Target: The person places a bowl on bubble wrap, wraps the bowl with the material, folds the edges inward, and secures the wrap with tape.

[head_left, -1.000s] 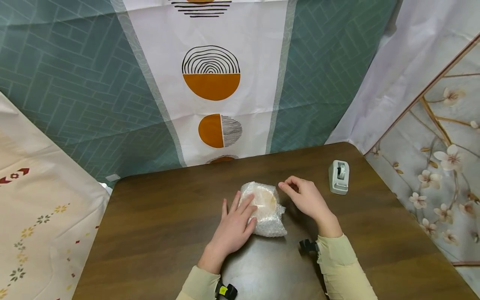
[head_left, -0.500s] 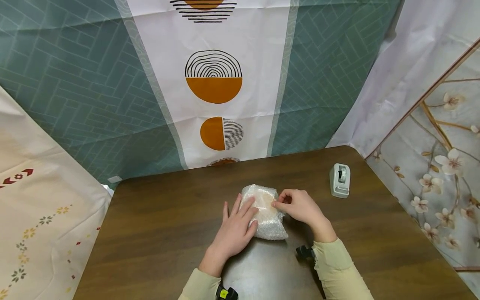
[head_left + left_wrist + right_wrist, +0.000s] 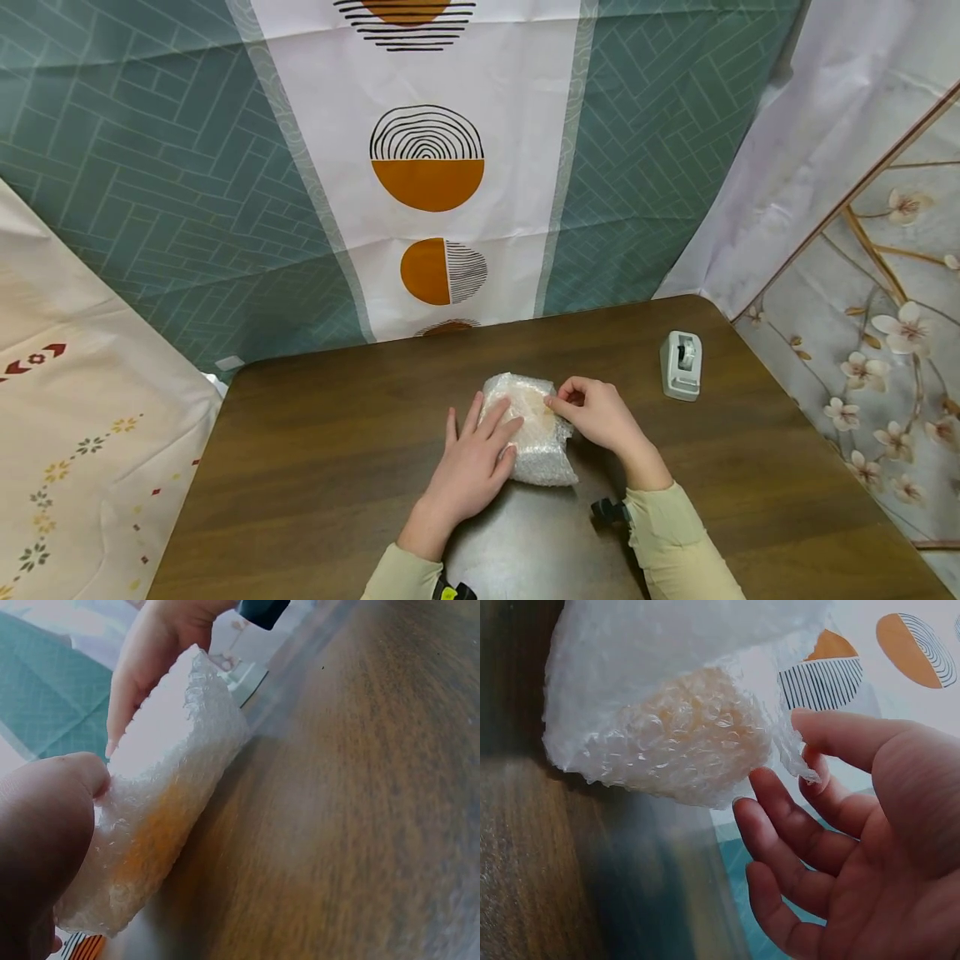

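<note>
A bubble-wrapped bundle (image 3: 538, 454) lies on the table, with something yellowish-orange showing dimly through the plastic. My left hand (image 3: 468, 471) rests on its left side, fingers spread and fairly straight; in the left wrist view the thumb (image 3: 86, 776) touches the wrap. At the bundle's upper right, my right hand (image 3: 600, 412) has thumb and index finger close together. The right wrist view shows a loose flap of bubble wrap (image 3: 789, 754) between that thumb and index finger, while the other fingers curve loosely beside the bundle. What is inside the wrap cannot be made out.
A pale grey tape dispenser (image 3: 681, 367) stands at the back right of the brown wooden table (image 3: 337, 450). Behind the table hangs a green and white patterned cloth (image 3: 420, 183). Other patterned cloths hang at both sides.
My right hand has moved left, from just beside the bundle onto its upper right edge. The left hand stays on the bundle. The head view has shifted slightly.
</note>
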`<state>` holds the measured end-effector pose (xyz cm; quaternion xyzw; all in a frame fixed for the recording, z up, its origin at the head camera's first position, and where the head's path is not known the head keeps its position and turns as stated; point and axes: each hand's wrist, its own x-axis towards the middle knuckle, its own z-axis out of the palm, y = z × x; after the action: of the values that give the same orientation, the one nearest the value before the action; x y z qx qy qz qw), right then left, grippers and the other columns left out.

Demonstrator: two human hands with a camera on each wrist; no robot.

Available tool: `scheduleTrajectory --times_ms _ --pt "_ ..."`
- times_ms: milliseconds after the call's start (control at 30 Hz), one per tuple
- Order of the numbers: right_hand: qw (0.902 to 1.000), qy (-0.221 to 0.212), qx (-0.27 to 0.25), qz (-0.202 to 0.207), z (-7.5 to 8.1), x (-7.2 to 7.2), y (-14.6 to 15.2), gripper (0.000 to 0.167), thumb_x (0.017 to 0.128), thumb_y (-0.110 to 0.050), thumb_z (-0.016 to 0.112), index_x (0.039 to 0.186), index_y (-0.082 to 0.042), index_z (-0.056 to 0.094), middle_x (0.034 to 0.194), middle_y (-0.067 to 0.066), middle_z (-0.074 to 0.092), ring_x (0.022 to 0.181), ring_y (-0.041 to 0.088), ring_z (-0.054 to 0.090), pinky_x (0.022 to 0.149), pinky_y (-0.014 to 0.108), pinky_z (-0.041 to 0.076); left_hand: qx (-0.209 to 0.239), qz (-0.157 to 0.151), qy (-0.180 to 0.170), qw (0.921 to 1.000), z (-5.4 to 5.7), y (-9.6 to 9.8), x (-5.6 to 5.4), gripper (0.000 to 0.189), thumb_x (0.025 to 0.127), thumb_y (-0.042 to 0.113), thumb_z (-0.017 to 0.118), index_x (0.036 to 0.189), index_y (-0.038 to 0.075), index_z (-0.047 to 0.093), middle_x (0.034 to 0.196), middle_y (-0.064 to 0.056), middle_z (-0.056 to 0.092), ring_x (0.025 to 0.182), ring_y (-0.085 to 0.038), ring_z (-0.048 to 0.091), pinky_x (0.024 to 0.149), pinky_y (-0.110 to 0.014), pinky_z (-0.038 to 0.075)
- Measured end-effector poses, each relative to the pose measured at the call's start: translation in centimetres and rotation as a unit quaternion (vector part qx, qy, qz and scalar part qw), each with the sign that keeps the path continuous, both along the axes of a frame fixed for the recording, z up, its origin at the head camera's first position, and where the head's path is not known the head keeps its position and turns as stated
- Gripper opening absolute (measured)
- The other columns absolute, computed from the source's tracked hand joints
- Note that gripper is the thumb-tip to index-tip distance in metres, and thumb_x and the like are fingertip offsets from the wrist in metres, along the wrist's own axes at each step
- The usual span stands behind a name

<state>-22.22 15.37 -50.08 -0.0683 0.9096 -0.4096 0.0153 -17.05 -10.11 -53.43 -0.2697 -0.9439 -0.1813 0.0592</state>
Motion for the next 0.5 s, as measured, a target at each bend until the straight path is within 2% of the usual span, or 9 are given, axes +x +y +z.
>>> scheduleTrajectory --times_ms 367,500 --pt "0.9995 -0.013 -0.022 -0.017 -0.39 -0.08 0.19 0.023 0.097 -0.032 0.081 0.092 -0.012 0.070 0.080 0.000 0.065 0.072 0.017 0.059 0.067 0.034 0.049 -0.001 0.006 -0.003 1.0000 -0.18 0.18 0.18 0.046 0.113 0.040 0.043 0.155 0.028 0.058 0.175 0.003 0.030 0.164 -0.038 0.013 0.118 -0.080 0.016" --pt "0.9975 -0.039 -0.053 -0.025 -0.82 -0.36 0.45 0.026 0.097 -0.034 0.081 0.096 -0.009 0.072 0.080 0.002 0.067 0.073 0.018 0.060 0.068 0.034 0.050 0.000 0.002 0.005 1.0000 -0.20 0.25 0.07 0.045 0.113 0.039 0.044 0.154 0.027 0.059 0.174 0.001 0.032 0.163 -0.040 0.015 0.116 -0.081 0.018"
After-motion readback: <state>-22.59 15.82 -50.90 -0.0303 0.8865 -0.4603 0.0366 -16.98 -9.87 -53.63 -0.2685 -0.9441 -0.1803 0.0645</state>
